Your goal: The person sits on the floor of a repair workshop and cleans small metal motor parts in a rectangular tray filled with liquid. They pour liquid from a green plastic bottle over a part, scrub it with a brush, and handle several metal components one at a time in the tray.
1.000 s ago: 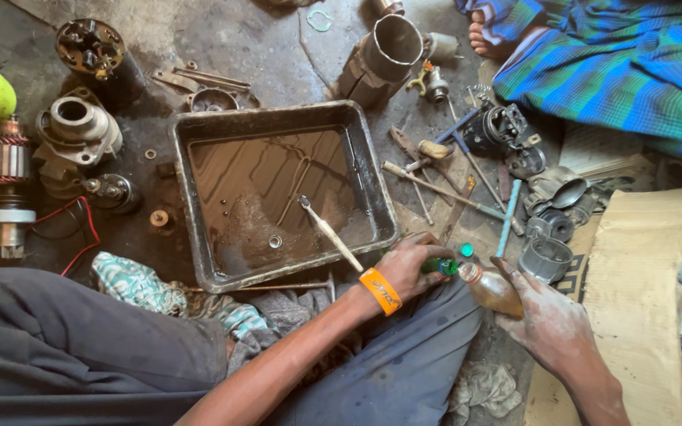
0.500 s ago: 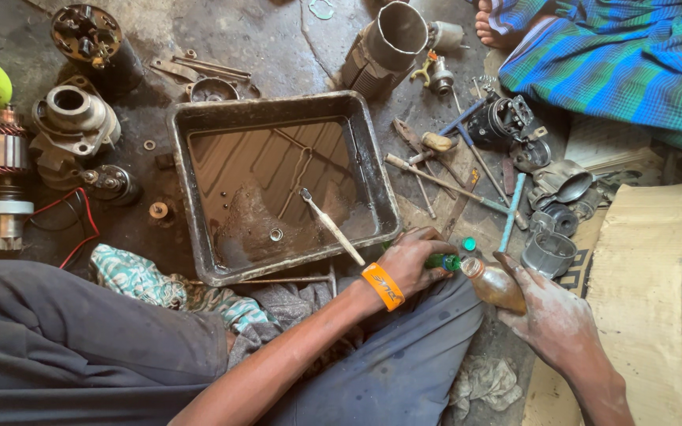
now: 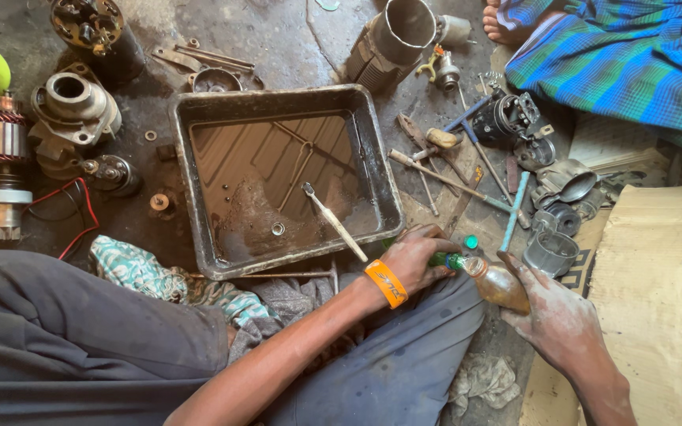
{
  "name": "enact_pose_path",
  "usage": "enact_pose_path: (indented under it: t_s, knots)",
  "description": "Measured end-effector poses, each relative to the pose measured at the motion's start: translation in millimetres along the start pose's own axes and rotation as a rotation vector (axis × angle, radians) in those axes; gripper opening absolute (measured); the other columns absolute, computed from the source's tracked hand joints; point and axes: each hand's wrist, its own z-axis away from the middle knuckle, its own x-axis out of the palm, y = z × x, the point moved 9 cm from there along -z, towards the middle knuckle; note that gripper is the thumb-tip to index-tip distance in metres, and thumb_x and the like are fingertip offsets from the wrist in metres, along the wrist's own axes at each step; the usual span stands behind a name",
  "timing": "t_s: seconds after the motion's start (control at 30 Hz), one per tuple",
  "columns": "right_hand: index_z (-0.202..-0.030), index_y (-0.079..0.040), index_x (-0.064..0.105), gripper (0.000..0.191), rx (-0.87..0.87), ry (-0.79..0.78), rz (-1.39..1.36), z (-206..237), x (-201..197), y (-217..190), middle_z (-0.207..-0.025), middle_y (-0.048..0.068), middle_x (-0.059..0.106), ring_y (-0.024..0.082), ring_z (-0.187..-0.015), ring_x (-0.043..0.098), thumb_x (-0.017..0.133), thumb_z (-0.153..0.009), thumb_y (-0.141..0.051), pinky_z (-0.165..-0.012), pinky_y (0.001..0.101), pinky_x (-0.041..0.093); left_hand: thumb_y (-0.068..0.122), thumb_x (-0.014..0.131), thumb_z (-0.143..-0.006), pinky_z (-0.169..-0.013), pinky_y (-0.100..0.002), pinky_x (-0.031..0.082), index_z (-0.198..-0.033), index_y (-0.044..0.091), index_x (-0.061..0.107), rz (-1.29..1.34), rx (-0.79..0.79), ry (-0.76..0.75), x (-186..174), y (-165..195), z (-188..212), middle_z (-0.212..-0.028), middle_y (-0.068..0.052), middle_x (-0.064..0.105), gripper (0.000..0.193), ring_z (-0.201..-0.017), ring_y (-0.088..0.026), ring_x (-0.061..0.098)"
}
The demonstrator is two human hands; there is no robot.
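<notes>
A small plastic bottle [image 3: 499, 285] with amber liquid and a green neck lies tilted between my hands, over my lap. My left hand [image 3: 414, 259], with an orange wristband, is closed around the bottle's neck. My right hand [image 3: 556, 319] holds the bottle's bottom end. A loose green cap [image 3: 471, 241] lies on the ground just above the neck. Just left of my left hand stands a black metal tray [image 3: 372, 150] with dirty oily liquid; a white-handled brush [image 3: 335, 222] leans in it over the near rim.
Motor housings [image 3: 73, 106], an armature [image 3: 0, 146] and red wire [image 3: 76, 225] lie left of the tray. A metal cylinder [image 3: 392, 35], screwdrivers and small parts [image 3: 507, 118] lie to the right. There is a patterned rag [image 3: 140, 272], cardboard [image 3: 657, 260] and another person's checked cloth [image 3: 625, 55].
The view has shifted slightly. Both hands stay on the bottle in nearly the same place.
</notes>
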Motion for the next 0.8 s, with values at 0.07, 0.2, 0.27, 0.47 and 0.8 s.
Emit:
enact_pose_path:
  t_s: [0.07, 0.2, 0.27, 0.47, 0.8]
  knots:
    - [-0.155, -0.037, 0.034, 0.095, 0.020, -0.027, 0.010, -0.2, 3.3, 1.9, -0.136, 0.003, 0.061, 0.032, -0.113, 0.068, 0.082, -0.073, -0.039, -0.092, 0.0443, 0.058, 0.017, 0.081, -0.081, -0.097, -0.045, 0.052, -0.123, 0.011, 0.072, 0.007, -0.019, -0.002, 0.2, -1.5, 0.4, -0.113, -0.013, 0.066, 0.043, -0.110, -0.035, 0.063]
    - [-0.153, -0.033, 0.036, 0.095, -0.006, 0.008, -0.001, -2.0, 4.1, 2.0, -0.138, 0.005, 0.059, 0.033, -0.112, 0.068, 0.083, -0.070, -0.040, -0.090, 0.0456, 0.057, 0.016, 0.082, -0.079, -0.096, -0.046, 0.051, -0.122, 0.011, 0.072, 0.012, -0.007, 0.006, -1.3, 0.1, 1.8, -0.113, -0.013, 0.066, 0.044, -0.109, -0.035, 0.063]
    - [-0.152, -0.031, 0.038, 0.094, -0.012, 0.020, 0.007, -3.1, 5.1, 2.8, -0.139, 0.004, 0.059, 0.034, -0.111, 0.068, 0.083, -0.070, -0.041, -0.090, 0.0459, 0.058, 0.016, 0.081, -0.080, -0.095, -0.045, 0.052, -0.123, 0.012, 0.072, 0.025, -0.018, 0.000, -1.4, -0.9, 2.4, -0.114, -0.013, 0.065, 0.044, -0.108, -0.035, 0.063]
    - [-0.153, -0.035, 0.037, 0.095, 0.012, 0.000, 0.007, -3.9, 7.2, 5.3, -0.141, 0.002, 0.059, 0.034, -0.111, 0.068, 0.083, -0.070, -0.040, -0.091, 0.0463, 0.057, 0.016, 0.082, -0.080, -0.093, -0.046, 0.052, -0.124, 0.013, 0.072, 0.011, -0.009, 0.006, -1.5, -1.0, 1.6, -0.111, -0.014, 0.065, 0.045, -0.107, -0.036, 0.063]
    - [-0.154, -0.037, 0.034, 0.098, -0.009, 0.021, 0.027, -2.7, -0.5, -0.3, -0.142, 0.002, 0.059, 0.035, -0.109, 0.069, 0.083, -0.069, -0.041, -0.089, 0.0460, 0.057, 0.016, 0.082, -0.080, -0.093, -0.047, 0.052, -0.123, 0.014, 0.072, 0.010, -0.038, 0.012, 0.4, -7.6, 2.4, -0.111, -0.014, 0.065, 0.045, -0.106, -0.036, 0.064]
